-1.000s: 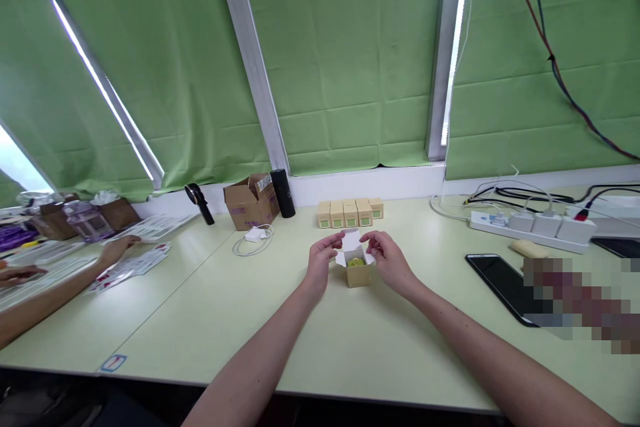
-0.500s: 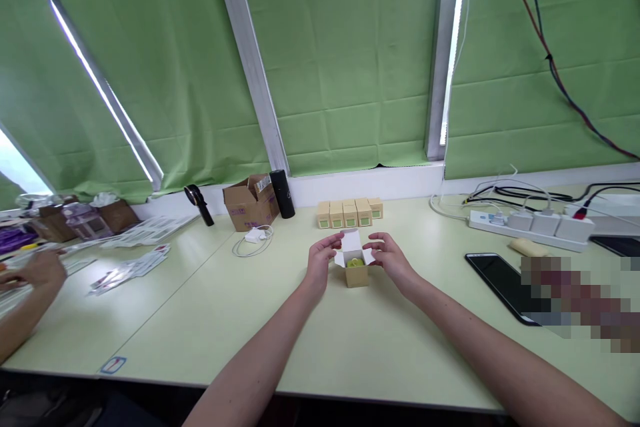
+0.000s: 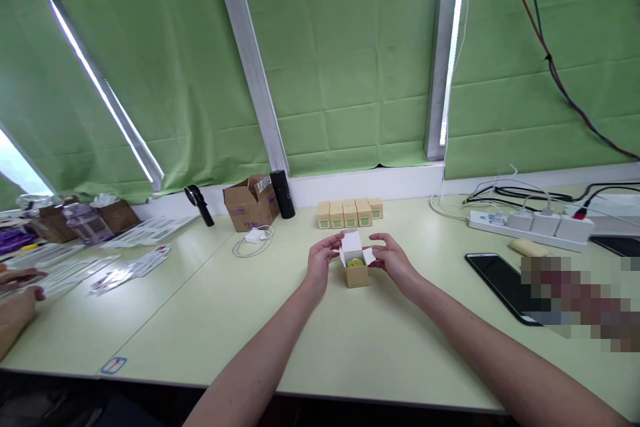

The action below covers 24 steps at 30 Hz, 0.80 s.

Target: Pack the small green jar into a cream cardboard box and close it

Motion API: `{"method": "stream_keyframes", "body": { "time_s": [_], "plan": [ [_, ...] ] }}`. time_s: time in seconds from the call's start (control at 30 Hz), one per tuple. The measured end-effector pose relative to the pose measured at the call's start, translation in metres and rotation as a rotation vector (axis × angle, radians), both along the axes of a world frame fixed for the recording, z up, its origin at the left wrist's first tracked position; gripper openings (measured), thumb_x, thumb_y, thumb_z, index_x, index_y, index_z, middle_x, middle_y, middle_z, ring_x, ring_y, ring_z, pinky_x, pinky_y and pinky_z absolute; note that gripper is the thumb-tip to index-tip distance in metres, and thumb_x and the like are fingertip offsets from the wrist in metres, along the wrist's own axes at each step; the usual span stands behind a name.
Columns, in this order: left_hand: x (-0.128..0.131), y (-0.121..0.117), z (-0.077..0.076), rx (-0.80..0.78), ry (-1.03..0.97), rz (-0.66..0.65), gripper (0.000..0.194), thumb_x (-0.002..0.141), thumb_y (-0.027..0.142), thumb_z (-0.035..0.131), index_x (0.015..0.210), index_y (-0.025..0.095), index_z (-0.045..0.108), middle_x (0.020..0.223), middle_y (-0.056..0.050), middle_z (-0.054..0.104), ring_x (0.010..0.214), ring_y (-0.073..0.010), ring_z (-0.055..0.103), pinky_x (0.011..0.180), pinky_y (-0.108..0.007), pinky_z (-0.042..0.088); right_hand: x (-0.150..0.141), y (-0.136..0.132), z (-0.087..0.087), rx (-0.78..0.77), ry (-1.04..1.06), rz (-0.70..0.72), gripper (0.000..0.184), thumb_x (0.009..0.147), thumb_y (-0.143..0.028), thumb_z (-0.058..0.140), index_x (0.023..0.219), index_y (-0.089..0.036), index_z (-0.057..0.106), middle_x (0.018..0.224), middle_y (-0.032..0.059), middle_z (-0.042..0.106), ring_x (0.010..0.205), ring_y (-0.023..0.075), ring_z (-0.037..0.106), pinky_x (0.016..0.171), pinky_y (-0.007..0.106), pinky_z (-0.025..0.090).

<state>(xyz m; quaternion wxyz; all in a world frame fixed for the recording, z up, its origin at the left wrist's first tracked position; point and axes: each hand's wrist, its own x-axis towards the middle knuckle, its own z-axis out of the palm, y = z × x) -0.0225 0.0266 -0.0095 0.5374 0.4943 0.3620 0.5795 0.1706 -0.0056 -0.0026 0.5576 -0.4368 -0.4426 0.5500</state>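
Note:
A small brown cardboard box [image 3: 357, 277] stands upright on the table between my hands, its white-lined lid [image 3: 351, 242] raised at the back. Something yellow-green [image 3: 356, 262] shows inside; its kind is too small to make out. My left hand [image 3: 320, 261] is closed at the box's left side, fingertips by the left flap and lid. On the other side, my right hand [image 3: 393, 260] pinches the right white flap [image 3: 369, 256], which sticks outward, with its index finger raised.
Several small closed boxes [image 3: 344, 214] stand in a row behind. A larger carton [image 3: 251, 205], black cylinder [image 3: 283, 194] and white charger [image 3: 255, 235] are back left. To the right lie a phone [image 3: 500, 283] and power strip [image 3: 530, 230]. Another person's hands [image 3: 20, 293] are far left, near papers.
The box's left flap has gone from sticking outward to folded up and in, by my left hand. My right hand has barely moved. The other person's hands at far left have shifted.

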Motion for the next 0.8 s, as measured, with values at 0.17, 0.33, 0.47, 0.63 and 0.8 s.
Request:
{"method": "stream_keyframes", "body": {
  "time_s": [0.17, 0.33, 0.47, 0.63, 0.8],
  "plan": [
    [0.0001, 0.0003, -0.0004, 0.011, 0.016, 0.009, 0.051, 0.055, 0.015, 0.057, 0.099, 0.015, 0.082, 0.102, -0.011, 0.078, 0.097, -0.0232, 0.064, 0.080, -0.031, 0.045, -0.0010, 0.0005, 0.0013, -0.027, 0.025, -0.005, 0.040, 0.064, -0.013, 0.056, 0.102, -0.025, 0.053, 0.084, 0.0036, 0.078, 0.077, 0.0218, 0.072, 0.076, 0.039, 0.058],
    [-0.0001, 0.0015, -0.0024, 0.027, 0.030, 0.000, 0.053, 0.056, 0.013, 0.059, 0.104, 0.015, 0.080, 0.104, -0.011, 0.077, 0.100, -0.0245, 0.066, 0.087, -0.033, 0.047, -0.0011, 0.0003, 0.0018, -0.034, 0.039, 0.002, 0.044, 0.061, -0.013, 0.056, 0.103, -0.024, 0.052, 0.082, 0.0029, 0.078, 0.078, 0.0219, 0.073, 0.076, 0.038, 0.058],
    [0.0001, 0.0004, -0.0018, 0.040, 0.023, -0.017, 0.052, 0.057, 0.013, 0.061, 0.106, 0.015, 0.080, 0.104, -0.012, 0.077, 0.101, -0.0260, 0.067, 0.088, -0.035, 0.048, -0.0002, -0.0003, 0.0021, -0.040, 0.039, 0.006, 0.045, 0.060, -0.011, 0.054, 0.103, -0.025, 0.052, 0.081, 0.0025, 0.078, 0.077, 0.0215, 0.073, 0.076, 0.038, 0.058],
    [0.0009, -0.0022, 0.0001, 0.052, 0.031, -0.009, 0.052, 0.056, 0.014, 0.065, 0.107, 0.013, 0.079, 0.100, -0.012, 0.077, 0.098, -0.0262, 0.066, 0.087, -0.034, 0.048, -0.0003, -0.0018, 0.0039, -0.065, 0.045, 0.015, 0.046, 0.061, -0.010, 0.053, 0.104, -0.025, 0.051, 0.083, 0.0029, 0.079, 0.077, 0.0204, 0.073, 0.076, 0.036, 0.057],
    [0.0011, -0.0052, 0.0016, 0.060, 0.064, 0.000, 0.050, 0.059, 0.016, 0.070, 0.108, 0.014, 0.078, 0.097, -0.009, 0.075, 0.095, -0.0230, 0.065, 0.087, -0.033, 0.046, -0.0010, -0.0026, 0.0058, -0.080, 0.057, 0.013, 0.048, 0.060, -0.009, 0.055, 0.105, -0.025, 0.050, 0.080, 0.0018, 0.078, 0.076, 0.0194, 0.072, 0.075, 0.033, 0.056]
  ]
}}
